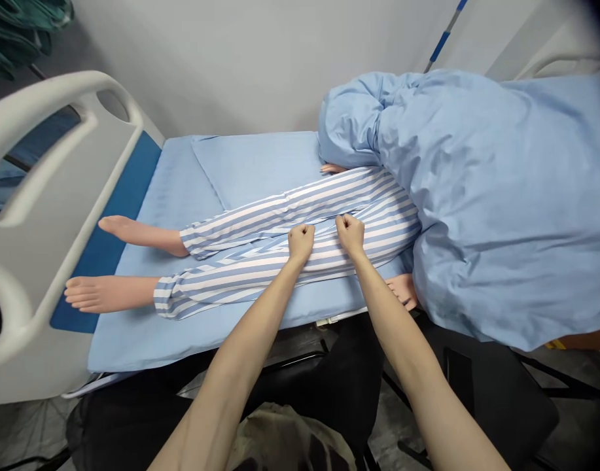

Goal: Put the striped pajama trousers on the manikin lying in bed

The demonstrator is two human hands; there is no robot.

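Observation:
On the bed lies what looks like a care mannequin, its legs in blue-and-white striped trousers [241, 278]. Its bare feet [108, 294] point left, and its upper body is hidden under a bunched light blue quilt [500, 196]. My left hand [301, 242] is closed in a fist over the nearer thigh. A short gap to the right, my right hand [351, 234] is a fist too, over the same leg. I see nothing in either fist; whether they touch the cloth is hard to tell. One mannequin hand [402, 290] shows below the quilt's edge.
A grey-and-blue bed end board [69, 190] stands at the left. Light blue sheet [260, 160] covers the mattress. Black chairs [491, 392] stand along the near side, with a dark phone-like slab [459, 379] on one. A wall [231, 59] closes off the far side.

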